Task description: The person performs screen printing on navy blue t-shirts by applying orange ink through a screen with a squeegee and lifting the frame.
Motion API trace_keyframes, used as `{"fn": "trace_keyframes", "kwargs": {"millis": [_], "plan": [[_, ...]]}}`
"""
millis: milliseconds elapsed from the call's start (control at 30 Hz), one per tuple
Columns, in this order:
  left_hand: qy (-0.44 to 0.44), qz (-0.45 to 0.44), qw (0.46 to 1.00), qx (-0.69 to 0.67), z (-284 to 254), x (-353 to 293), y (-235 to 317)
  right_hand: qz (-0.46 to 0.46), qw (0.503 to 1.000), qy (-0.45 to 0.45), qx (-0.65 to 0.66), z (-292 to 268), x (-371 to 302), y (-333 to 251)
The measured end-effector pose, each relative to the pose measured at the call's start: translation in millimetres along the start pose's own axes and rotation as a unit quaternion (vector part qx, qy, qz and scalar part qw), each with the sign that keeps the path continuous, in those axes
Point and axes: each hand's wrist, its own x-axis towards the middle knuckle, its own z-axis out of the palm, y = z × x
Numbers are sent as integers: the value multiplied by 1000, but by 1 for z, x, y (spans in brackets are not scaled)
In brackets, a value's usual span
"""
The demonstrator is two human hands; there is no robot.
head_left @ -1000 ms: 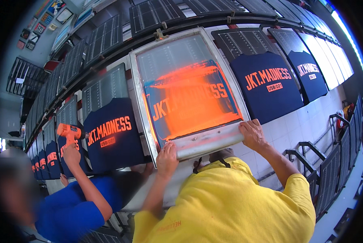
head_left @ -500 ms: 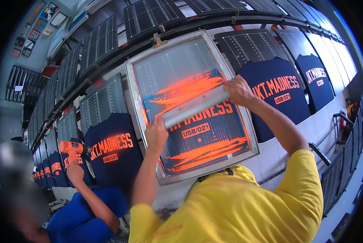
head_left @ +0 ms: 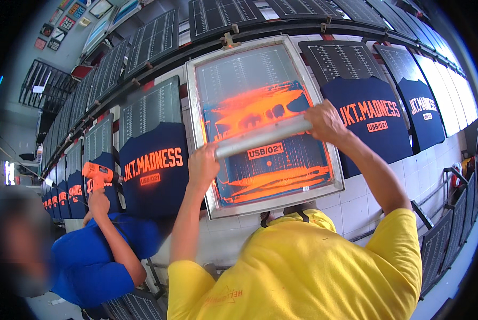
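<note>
One framed screen point(head_left: 281, 160) at dial centre. One squeegee point(head_left: 265, 137). One left hand point(head_left: 203, 165), one right hand point(head_left: 327, 124). Printed shirts point(head_left: 375, 145): two toward three o'clock, one large at nine, others beyond it too small to count. One orange pistol-shaped tool point(head_left: 97, 173) at nine o'clock. One co-worker point(head_left: 100, 258) at eight o'clock.

Squeegee point(head_left: 263, 138) silvery-gry; screen frame point(head_left: 273, 206) pale gry. Ink point(head_left: 247, 103) neon orng, streaky over dk-blue mesh point(head_left: 236, 173). Garment point(head_left: 379, 149) navy w/ orng lettering; platen point(head_left: 345, 63) blk w/ white dotted rows. Wearer's top point(head_left: 313, 261) yellow, co-worker's top point(head_left: 92, 261) royal blue; pistol-shaped tool point(head_left: 96, 172) orng/blk.
</note>
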Motion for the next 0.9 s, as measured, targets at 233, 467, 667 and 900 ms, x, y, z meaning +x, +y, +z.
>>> {"fn": "trace_keyframes", "kwargs": {"millis": [233, 467, 667, 900], "plan": [[10, 21, 999, -37, -6, -133, 29, -20, 999, 13, 39, -3, -118, -83], [106, 68, 989, -81, 36, -158, 13, -14, 1000, 10, -16, 16, -144, -102], [39, 96, 995, 5, 24, -93, -13, 9, 999, 14, -47, 32, -100, -82], [53, 131, 990, 3, 33, 10, -57, 18, 999, 1, -41, 41, -18, -38]]}}
